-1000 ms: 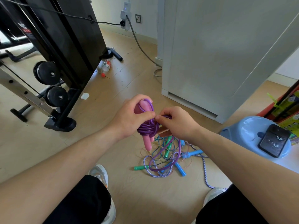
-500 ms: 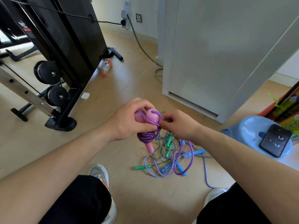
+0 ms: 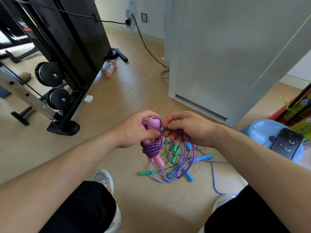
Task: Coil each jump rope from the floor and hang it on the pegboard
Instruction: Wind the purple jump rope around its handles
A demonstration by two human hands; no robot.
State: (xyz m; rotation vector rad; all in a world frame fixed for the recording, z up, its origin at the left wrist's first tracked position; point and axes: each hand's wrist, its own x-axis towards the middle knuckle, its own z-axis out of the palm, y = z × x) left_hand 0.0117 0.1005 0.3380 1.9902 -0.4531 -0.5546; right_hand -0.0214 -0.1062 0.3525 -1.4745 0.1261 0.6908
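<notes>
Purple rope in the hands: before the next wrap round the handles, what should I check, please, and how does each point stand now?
1. Left hand grips the pink handles: ok.
2. Wound coil sits tight round the handles: ok.
3. Right hand pinches the loose loop: ok.
4. Loose loop free of the ropes on the floor: cannot tell.
5. Whole rope wound up: not ok.
6. Pegboard in view: not ok.

Phone [image 3: 285, 145] on blue stool [image 3: 260, 129]
</notes>
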